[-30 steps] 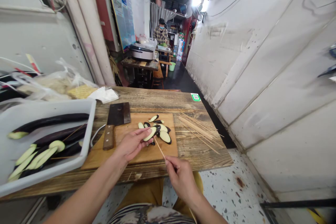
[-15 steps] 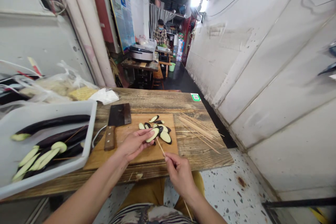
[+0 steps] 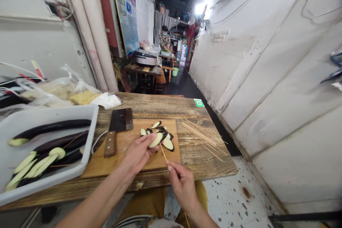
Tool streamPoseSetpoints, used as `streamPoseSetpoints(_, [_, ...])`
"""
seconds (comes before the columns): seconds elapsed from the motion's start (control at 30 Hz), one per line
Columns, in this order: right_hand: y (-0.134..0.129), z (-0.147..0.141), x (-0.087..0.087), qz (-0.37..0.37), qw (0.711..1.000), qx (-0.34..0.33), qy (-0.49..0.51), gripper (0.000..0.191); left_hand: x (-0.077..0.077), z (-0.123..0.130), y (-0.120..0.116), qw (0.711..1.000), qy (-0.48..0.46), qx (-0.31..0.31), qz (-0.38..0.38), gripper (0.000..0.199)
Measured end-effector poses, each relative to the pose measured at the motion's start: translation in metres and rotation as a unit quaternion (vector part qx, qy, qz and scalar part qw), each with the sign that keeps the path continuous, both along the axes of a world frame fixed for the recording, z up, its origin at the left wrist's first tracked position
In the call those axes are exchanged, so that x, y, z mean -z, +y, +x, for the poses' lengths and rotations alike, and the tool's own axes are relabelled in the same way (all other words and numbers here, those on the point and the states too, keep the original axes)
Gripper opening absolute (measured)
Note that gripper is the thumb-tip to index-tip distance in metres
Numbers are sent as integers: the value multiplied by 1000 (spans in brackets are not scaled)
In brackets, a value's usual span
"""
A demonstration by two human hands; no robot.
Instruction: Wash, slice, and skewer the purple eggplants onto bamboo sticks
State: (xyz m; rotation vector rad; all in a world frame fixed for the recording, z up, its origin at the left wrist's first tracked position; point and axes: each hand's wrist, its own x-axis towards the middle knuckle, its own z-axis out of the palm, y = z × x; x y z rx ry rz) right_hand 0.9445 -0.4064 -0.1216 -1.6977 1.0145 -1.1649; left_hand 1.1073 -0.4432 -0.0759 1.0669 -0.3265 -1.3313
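Observation:
Between the thumb and fingers of my left hand (image 3: 140, 151) is a pale eggplant slice (image 3: 155, 140) with dark skin, held above the cutting board (image 3: 125, 164). My right hand (image 3: 182, 181) is closed round a long bamboo skewer (image 3: 164, 154); its tip reaches the slice's lower right edge. Whether the tip has entered the slice I cannot tell. Several cut eggplant slices (image 3: 168, 144) lie on the board just behind my left hand. A cleaver (image 3: 120, 120) with a wooden handle rests across the board's left part.
At left stands a white plastic tub (image 3: 92, 128) with whole eggplants (image 3: 56, 128) and skewered slices. Loose bamboo skewers (image 3: 204, 133) lie on the wooden table (image 3: 192, 165) at right. Plastic bags (image 3: 61, 87) sit behind the tub. A person (image 3: 165, 39) is at a far table.
The view has tilted slightly, so the table sits a little lower. Both hands keep their hold, with the slice and skewer tip still close together.

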Motion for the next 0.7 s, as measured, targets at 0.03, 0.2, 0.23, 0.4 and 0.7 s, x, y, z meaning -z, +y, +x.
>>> streamPoseSetpoints(0.03, [0,0,1,-2,1000,2,1,28,0,0,0,1000,-3,5,-2,13])
streamPoseSetpoints(0.2, [-1,2,5,1,1000,12,-4,30,5,3,3,999,-14,31,-16,8])
streamPoseSetpoints(0.23, [-1,3,5,-1,1000,14,-5,30,6,4,3,999,-16,33,-16,8])
streamPoseSetpoints(0.4, [-2,2,2,-16,1000,19,6,30,6,5,4,999,-23,36,-31,12])
streamPoseSetpoints(0.7, [16,-7,-21,29,998,-38,31,31,9,-2,9,998,-53,1,-27,28])
